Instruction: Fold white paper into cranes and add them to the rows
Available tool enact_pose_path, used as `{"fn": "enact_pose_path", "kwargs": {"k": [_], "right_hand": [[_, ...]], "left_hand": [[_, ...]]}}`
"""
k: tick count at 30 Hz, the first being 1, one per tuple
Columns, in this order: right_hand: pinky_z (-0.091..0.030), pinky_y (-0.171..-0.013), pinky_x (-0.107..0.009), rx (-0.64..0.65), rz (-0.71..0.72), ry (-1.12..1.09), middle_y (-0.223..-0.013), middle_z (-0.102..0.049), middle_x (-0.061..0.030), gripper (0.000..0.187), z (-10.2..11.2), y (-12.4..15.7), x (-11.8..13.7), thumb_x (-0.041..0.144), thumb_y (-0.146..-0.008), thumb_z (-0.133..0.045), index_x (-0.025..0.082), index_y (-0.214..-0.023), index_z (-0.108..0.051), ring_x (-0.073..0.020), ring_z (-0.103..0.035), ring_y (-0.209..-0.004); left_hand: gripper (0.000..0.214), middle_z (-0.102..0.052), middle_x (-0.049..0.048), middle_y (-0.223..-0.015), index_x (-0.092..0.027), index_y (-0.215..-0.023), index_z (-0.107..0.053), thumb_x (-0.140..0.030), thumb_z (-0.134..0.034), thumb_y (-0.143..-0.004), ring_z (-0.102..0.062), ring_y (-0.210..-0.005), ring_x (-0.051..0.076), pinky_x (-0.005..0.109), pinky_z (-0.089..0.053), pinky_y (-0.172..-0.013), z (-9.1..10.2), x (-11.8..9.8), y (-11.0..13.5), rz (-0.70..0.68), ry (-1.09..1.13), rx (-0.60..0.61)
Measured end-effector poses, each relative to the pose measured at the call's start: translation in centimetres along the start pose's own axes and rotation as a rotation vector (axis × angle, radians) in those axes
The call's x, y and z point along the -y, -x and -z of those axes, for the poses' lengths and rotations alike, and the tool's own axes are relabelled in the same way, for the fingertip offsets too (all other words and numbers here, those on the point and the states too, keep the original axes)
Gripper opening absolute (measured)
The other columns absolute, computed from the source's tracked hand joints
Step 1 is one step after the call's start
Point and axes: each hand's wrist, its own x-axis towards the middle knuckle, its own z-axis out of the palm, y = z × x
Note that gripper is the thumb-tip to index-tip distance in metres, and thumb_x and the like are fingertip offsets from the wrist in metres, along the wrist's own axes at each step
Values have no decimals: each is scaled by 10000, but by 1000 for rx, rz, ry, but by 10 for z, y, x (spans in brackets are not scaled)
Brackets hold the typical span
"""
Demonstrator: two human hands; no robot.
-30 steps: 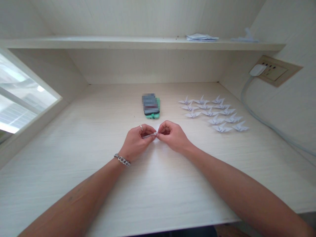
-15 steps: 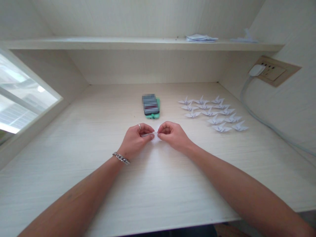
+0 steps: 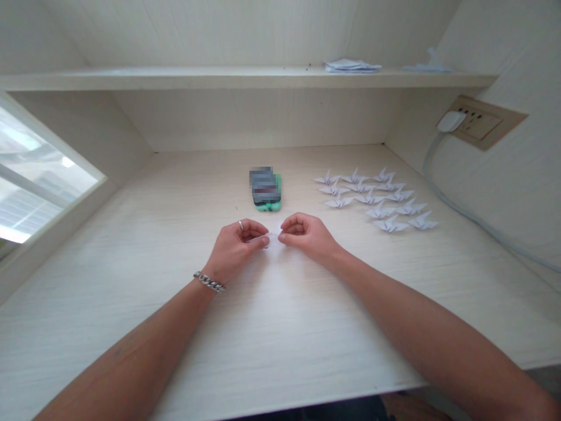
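Between my hands is a small white piece of folded paper [image 3: 274,234], mostly covered by my fingers, so its exact shape is hard to make out. My left hand [image 3: 239,242], with a ring and a chain bracelet, pinches its left side between thumb and fingers. On its right side, the thumb and fingertips of my right hand [image 3: 309,237] are closed on the paper. To the right, several white folded paper cranes [image 3: 370,197] stand in rows on the desk [image 3: 272,327].
Beyond my hands lies a phone-like item with a green case [image 3: 266,190], its top blurred out. A stack of white paper [image 3: 352,65] and loose paper pieces [image 3: 428,65] rest on the shelf [image 3: 197,80]. From the wall socket [image 3: 486,123], a grey cable [image 3: 464,216] runs down the right side.
My hands have spread slightly apart at the paper, the left one shifting a little leftward. The whole view has also shifted slightly. The cranes stay in place.
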Motion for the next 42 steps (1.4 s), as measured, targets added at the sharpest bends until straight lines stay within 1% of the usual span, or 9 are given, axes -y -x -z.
{"fn": "enact_pose_path", "kwargs": {"k": [6,11,16,23,26,28,32,37,42], "right_hand": [[-460,-627,-250,27,33,52,-699,-641,15,173,-3,3,1,183,-638,-702,162,-780,-605,-115,-605,-648],[-441,-592,-242,16,22,57,-672,-628,21,163,-2,2,3,174,-623,-692,160,-755,-598,-113,-588,-617],[-444,-601,-244,11,16,56,-654,-619,35,166,-2,2,4,172,-615,-689,167,-753,-596,-109,-584,-610],[-475,-622,-248,-42,-25,-56,-710,-666,4,171,-1,-2,-1,163,-600,-683,164,-750,-602,-123,-625,-658],[-507,-645,-270,-123,-42,-153,-711,-669,4,219,-2,-2,-1,216,-631,-704,169,-813,-594,-125,-632,-644],[-514,-655,-280,-157,-58,-218,-708,-675,3,311,-4,-1,0,258,-642,-733,172,-896,-577,-130,-641,-647],[-504,-658,-276,-118,-49,-245,-736,-691,0,485,-11,5,2,260,-591,-799,171,-1000,-555,-139,-649,-676],[-507,-639,-277,-126,-33,-246,-681,-684,20,446,-17,8,1,233,-615,-766,173,-1003,-554,-135,-647,-627],[-500,-619,-263,-75,-19,-204,-626,-675,29,418,-18,10,1,206,-645,-744,171,-1016,-554,-133,-649,-605]], "left_hand": [[173,-717,29,-769,-155,-822,-689,-257,-727,-688,-662,-722,163,293,-533,-719,-5,-3,1,-43,-39,50],[169,-730,40,-811,-152,-832,-701,-202,-715,-671,-674,-755,166,290,-536,-735,-1,0,1,4,32,75],[241,-727,46,-820,-145,-910,-707,-210,-719,-677,-672,-752,160,286,-543,-726,3,1,2,40,59,67],[228,-727,38,-771,-139,-846,-704,-212,-765,-639,-670,-692,155,289,-557,-699,3,2,2,82,114,19],[266,-729,43,-767,-128,-849,-702,-226,-790,-618,-674,-694,156,288,-561,-697,2,2,2,111,172,-39],[296,-728,43,-760,-119,-851,-694,-230,-808,-602,-677,-694,155,291,-566,-705,1,3,2,125,247,-82],[321,-728,49,-765,-113,-861,-689,-243,-822,-600,-689,-713,163,307,-571,-734,-4,3,4,105,336,-102],[330,-738,67,-813,-121,-895,-692,-274,-814,-629,-696,-763,182,311,-564,-744,-8,3,7,80,294,-60],[317,-739,59,-827,-134,-889,-688,-317,-800,-655,-695,-772,184,310,-555,-760,-8,0,7,57,195,-38]]}}
